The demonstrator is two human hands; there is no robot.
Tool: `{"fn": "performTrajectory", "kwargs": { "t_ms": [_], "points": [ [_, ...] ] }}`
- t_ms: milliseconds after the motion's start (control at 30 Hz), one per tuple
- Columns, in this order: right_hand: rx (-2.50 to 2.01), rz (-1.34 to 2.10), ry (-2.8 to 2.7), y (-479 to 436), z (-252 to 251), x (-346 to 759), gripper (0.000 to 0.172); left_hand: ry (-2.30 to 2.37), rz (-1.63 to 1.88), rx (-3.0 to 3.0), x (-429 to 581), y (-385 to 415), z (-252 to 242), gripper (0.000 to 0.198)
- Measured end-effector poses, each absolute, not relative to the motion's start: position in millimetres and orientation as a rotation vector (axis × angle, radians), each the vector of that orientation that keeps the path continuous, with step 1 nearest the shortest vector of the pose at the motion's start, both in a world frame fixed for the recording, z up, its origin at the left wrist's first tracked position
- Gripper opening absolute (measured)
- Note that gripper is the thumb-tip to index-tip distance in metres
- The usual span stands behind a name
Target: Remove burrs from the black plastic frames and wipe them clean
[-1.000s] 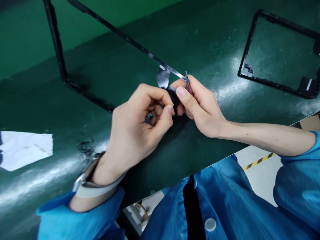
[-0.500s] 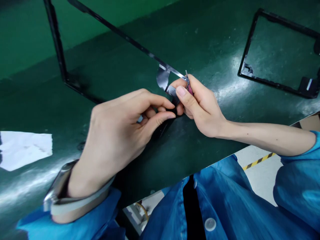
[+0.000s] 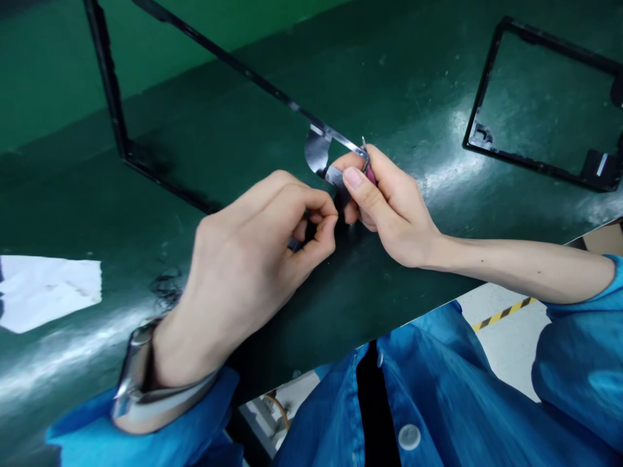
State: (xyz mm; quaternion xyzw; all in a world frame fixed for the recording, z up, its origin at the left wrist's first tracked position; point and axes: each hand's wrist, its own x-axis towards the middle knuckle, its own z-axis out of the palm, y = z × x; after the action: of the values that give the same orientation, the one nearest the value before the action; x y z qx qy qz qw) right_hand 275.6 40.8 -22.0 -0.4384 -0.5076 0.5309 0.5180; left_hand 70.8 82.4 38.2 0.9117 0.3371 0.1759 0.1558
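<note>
A thin black rectangular frame (image 3: 219, 53) is tilted over the green table, its near corner between the thumb and fingers of my right hand (image 3: 389, 201). Dark flaps hang at that corner, one of them a rounded flap (image 3: 317, 152). Tucked in the same hand is a small pinkish-red piece (image 3: 370, 174), with a thin pointed metal tip standing up beside it; its kind is hidden. My left hand (image 3: 253, 259) is closed in a pinch just left of the corner, beside the frame's near side. Whatever lies between its fingertips cannot be made out.
A second black frame (image 3: 479, 104) lies at the right of the green table (image 3: 409, 78). Torn white paper (image 3: 53, 288) is at the left, with a small tangle of dark shavings (image 3: 168, 285) near my left wrist. The table's front edge runs close to my body.
My left thumb and index finger have curled into a tighter pinch. That wrist has shifted slightly right, uncovering more of the dark shavings. My right hand and the frame hold still.
</note>
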Motion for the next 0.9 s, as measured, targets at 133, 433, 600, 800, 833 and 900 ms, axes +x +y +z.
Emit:
{"fn": "performTrajectory", "kwargs": {
  "t_ms": [133, 433, 600, 800, 833, 900],
  "points": [
    [-0.984, 1.281, -1.193, 40.7, -30.7, 275.7, 0.036, 0.873, 0.507, 2.523, 66.2, 87.3, 40.3, 0.012],
    [-1.053, 1.295, -1.173, 41.8, -25.1, 276.6, 0.031, 0.885, 0.461, 2.454, 57.5, 99.3, 44.6, 0.008],
    [-1.017, 1.281, -1.135, 47.8, -37.5, 272.0, 0.053, 0.967, 0.444, 2.414, 55.6, 97.9, 52.6, 0.016],
    [-0.931, 1.299, -1.101, 39.7, -36.2, 274.8, 0.042, 1.045, 0.468, 2.374, 54.9, 97.4, 53.1, 0.015],
    [-0.93, 1.307, -1.101, 38.1, -33.6, 275.6, 0.04, 1.048, 0.463, 2.367, 54.8, 97.7, 53.1, 0.015],
    [-0.963, 1.315, -1.087, 36.2, -27.9, 276.8, 0.038, 1.043, 0.471, 2.349, 54.8, 98.2, 53.8, 0.014]
  ]
}}
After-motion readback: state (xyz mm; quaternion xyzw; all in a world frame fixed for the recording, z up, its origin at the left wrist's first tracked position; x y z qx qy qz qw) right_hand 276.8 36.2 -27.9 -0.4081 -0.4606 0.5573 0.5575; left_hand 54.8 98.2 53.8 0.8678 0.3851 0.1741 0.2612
